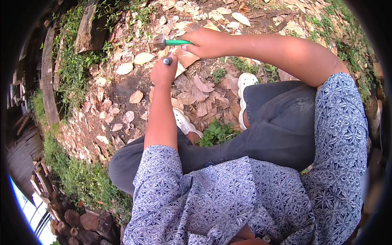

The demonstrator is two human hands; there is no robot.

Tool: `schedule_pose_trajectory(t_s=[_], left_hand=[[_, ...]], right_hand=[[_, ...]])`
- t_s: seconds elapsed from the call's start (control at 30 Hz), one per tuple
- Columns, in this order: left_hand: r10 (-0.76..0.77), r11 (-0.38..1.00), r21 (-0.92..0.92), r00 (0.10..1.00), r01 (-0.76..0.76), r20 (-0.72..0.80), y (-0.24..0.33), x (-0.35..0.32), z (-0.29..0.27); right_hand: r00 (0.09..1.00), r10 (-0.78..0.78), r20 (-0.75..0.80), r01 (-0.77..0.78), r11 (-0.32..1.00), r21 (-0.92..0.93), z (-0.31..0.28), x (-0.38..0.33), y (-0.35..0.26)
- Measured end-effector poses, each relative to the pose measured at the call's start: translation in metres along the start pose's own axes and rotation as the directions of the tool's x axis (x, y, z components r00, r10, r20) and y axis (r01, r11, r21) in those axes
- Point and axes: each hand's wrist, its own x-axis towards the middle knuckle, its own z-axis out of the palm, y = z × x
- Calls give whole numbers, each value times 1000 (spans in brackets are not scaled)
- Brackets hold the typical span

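Note:
My left hand (162, 74) is closed round the grip of a chisel-like tool (167, 61). Only its round grey butt end shows above my fist; the lower end is hidden. My right hand (204, 42) is wrapped round the green handle of a hammer (176, 42). The dark metal head of the hammer hangs just beyond the butt of the tool, apart from it. Under and between both hands lies a flat tan piece of wood (187, 58), partly covered by them.
Dry leaves (200, 96) and pale chips cover the soil. My feet, in white clogs (247, 83), stand either side of a small green plant (216, 134). A wooden post (86, 30), a plank (48, 77) and stacked logs (90, 222) line the left.

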Motion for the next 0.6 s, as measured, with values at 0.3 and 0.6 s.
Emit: schedule_pose_trajectory(t_s=[0.3, 0.6], left_hand=[[307, 905, -215, 914, -366, -264, -40, 17, 24], [374, 888, -119, 849, -444, -372, -41, 18, 32]], right_hand=[[865, -357, -354, 431, 889, 156, -21, -4, -96], [905, -282, -320, 322, 943, 79, -19, 10, -102]])
